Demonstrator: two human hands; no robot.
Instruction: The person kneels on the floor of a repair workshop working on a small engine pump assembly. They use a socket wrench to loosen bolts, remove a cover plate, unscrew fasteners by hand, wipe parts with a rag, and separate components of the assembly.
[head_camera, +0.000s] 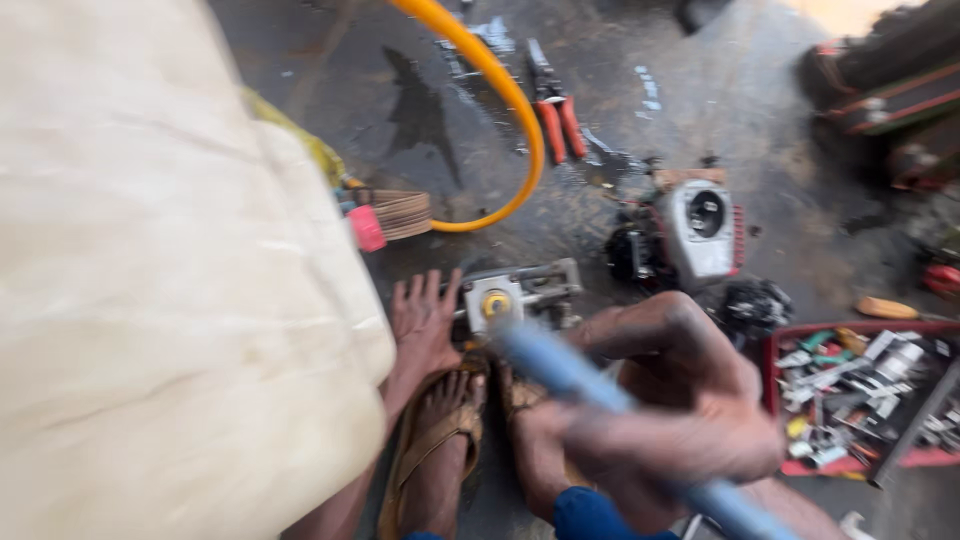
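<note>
My right hand (690, 425) is closed around a blue tube or handle (560, 365), blurred by motion, whose far end points at a small grey metal part (520, 295) with a yellow round centre on the wet floor. My left hand (422, 320) lies flat with its fingers spread, against the left side of that part. Whether it grips the part I cannot tell. Below the hands are my two feet in brown sandals (440, 430).
A large cream cloth (160, 300) fills the left side. On the dark floor lie a yellow hose (510, 100), red-handled pliers (558, 115), a brush with a pink end (385, 218), a small white and red engine (700, 230) and a red tray (775, 390) of tools.
</note>
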